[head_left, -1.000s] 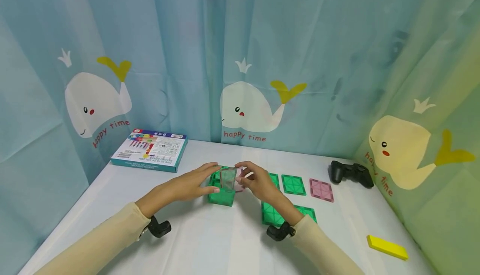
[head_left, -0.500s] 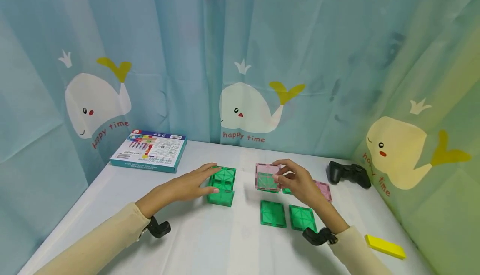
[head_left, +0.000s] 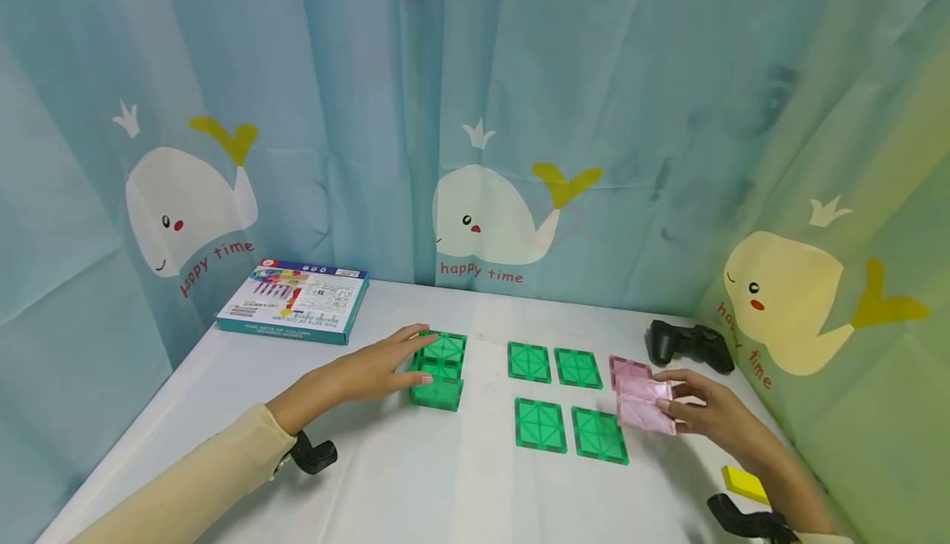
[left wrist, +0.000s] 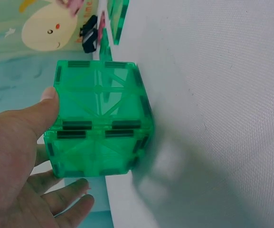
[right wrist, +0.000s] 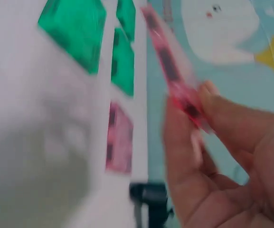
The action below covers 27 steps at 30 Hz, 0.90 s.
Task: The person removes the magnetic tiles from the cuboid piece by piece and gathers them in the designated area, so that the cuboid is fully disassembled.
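My right hand [head_left: 716,412] pinches a pink tile [head_left: 646,410] above the table [head_left: 475,486], near another pink square [right wrist: 121,142]; my left hand [head_left: 369,369] is spread against the green box [head_left: 436,394]; setting down the tile would call for levelling it

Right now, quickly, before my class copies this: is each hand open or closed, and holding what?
Left hand: open, thumb against the green cube.
Right hand: closed, pinching a pink tile.
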### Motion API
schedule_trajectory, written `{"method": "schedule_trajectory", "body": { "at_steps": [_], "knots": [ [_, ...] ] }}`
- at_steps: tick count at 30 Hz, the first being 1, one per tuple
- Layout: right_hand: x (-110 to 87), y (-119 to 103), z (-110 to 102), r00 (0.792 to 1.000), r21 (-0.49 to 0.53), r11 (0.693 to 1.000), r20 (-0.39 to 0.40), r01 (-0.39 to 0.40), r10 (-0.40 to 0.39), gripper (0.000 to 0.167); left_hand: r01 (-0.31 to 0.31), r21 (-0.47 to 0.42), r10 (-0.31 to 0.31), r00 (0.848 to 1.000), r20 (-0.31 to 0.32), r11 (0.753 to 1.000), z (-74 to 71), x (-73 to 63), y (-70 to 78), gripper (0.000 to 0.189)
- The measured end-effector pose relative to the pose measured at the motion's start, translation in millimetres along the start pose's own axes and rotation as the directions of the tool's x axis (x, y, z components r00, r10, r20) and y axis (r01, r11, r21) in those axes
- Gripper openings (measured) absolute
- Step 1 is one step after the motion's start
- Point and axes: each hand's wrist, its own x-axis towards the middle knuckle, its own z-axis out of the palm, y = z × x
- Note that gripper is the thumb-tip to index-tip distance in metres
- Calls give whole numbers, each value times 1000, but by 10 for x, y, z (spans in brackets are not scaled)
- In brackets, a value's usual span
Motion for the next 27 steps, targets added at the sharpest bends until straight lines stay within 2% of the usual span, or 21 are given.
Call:
{"method": "schedule_trajectory", "body": {
  "at_steps": [4,6,9,18,21,24,27],
  "knots": [
    [-72,192,-110,991,5,996,101,-92,91,55,-2,5,2,1000,-3,1000,-1,-6,-9,76],
    [-82,260,-133,986,-2,996,139,-90,90,49,-2,7,2,1000,-5,1000,2,-9,-14,76],
    [-81,331,-144,983,-45,994,152,-98,104,43,0,4,0,1000,-3,1000,7,-11,-17,76],
    [-57,398,-112,983,-211,971,121,-113,140,35,1,-6,-1,1000,-6,1000,23,-5,6,75],
    [-50,395,-67,983,-299,944,75,-140,169,33,1,-3,-1,1000,-3,1000,25,1,7,75],
    [-33,372,-18,979,-388,904,26,-178,204,34,6,2,-6,1000,-2,1000,23,2,12,75],
    [-16,335,10,980,-457,873,14,-169,197,35,11,4,-11,1000,-2,1000,23,0,17,75]
  ]
}}
